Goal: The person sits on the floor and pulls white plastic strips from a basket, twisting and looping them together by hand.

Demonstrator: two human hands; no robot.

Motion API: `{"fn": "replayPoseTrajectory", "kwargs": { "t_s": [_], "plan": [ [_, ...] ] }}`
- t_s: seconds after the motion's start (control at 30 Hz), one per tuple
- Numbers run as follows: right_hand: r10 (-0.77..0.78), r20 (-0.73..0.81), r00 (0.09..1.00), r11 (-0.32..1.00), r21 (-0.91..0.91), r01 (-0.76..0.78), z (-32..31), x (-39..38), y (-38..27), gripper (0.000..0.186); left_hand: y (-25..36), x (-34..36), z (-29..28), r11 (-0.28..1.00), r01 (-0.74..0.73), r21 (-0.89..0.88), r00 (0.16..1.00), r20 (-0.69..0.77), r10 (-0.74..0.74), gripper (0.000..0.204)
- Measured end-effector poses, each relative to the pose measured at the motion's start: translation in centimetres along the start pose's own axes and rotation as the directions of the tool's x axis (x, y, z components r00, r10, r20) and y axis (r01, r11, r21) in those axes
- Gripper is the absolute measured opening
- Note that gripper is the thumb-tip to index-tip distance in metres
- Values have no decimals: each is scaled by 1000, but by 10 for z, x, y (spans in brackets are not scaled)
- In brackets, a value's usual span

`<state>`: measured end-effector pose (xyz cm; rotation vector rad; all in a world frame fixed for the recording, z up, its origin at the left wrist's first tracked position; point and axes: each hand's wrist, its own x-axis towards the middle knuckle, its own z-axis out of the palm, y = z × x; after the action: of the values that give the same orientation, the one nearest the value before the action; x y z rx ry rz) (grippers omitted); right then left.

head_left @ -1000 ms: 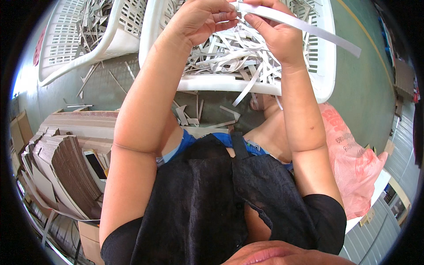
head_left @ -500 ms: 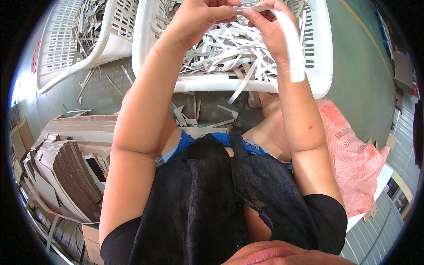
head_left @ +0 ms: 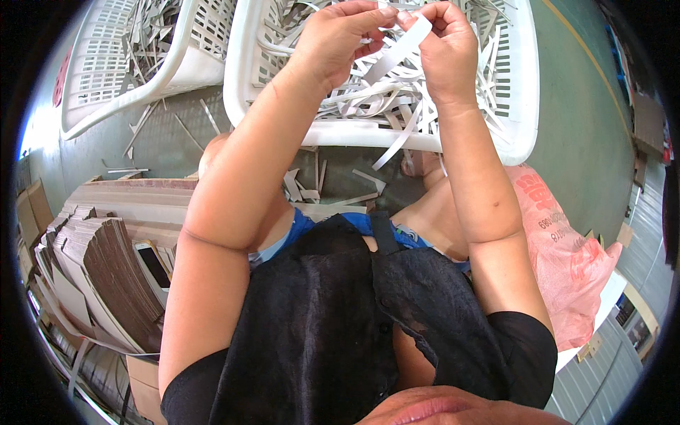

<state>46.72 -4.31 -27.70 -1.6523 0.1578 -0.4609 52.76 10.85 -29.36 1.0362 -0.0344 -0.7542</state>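
Note:
Above a white plastic basket (head_left: 340,134), my two hands come together at the top of the head view. My left hand (head_left: 343,42) is closed, its thumb and fingers pinched close to the right fingertips. My right hand (head_left: 450,57) is closed too, pinching a white flat strip (head_left: 400,51). The strip bends near the fingertips, and its loose part slants down to the left between the hands. Exactly what lies between the fingertips is small and partly hidden. Many thin white and grey strips (head_left: 368,106) lie tangled in the basket below.
A second white basket (head_left: 180,67) with grey strips stands at the left. Cardboard stacks (head_left: 106,276) and a phone (head_left: 152,265) are at my left side. A pink plastic bag (head_left: 556,262) is at my right. Loose scraps (head_left: 365,188) lie on the green floor.
The strip hung over my right wrist before; now its loose part slants down to the left between my hands. My left hand has moved slightly right.

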Motion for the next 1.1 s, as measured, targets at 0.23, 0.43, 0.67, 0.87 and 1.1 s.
{"fn": "replayPoseTrajectory", "kwargs": {
  "t_s": [0.23,0.43,0.67,0.87,1.1],
  "plan": [
    [233,44,972,969,80,-236,2,-6,-21,13,2,2,-9,999,-50,-3,997,57,50,9],
    [259,204,944,942,164,-294,-5,-7,-30,22,19,2,-16,999,32,-11,998,47,-32,8],
    [-103,274,956,942,-281,182,-6,-11,-44,14,26,0,-21,992,120,-26,990,70,-118,11],
    [-2,111,994,942,-334,39,-6,-15,-39,13,14,9,-18,997,-60,-42,992,105,64,11],
    [235,126,964,971,20,-239,-14,-6,-23,11,11,7,-11,972,-235,29,952,209,224,9]
  ]
}}
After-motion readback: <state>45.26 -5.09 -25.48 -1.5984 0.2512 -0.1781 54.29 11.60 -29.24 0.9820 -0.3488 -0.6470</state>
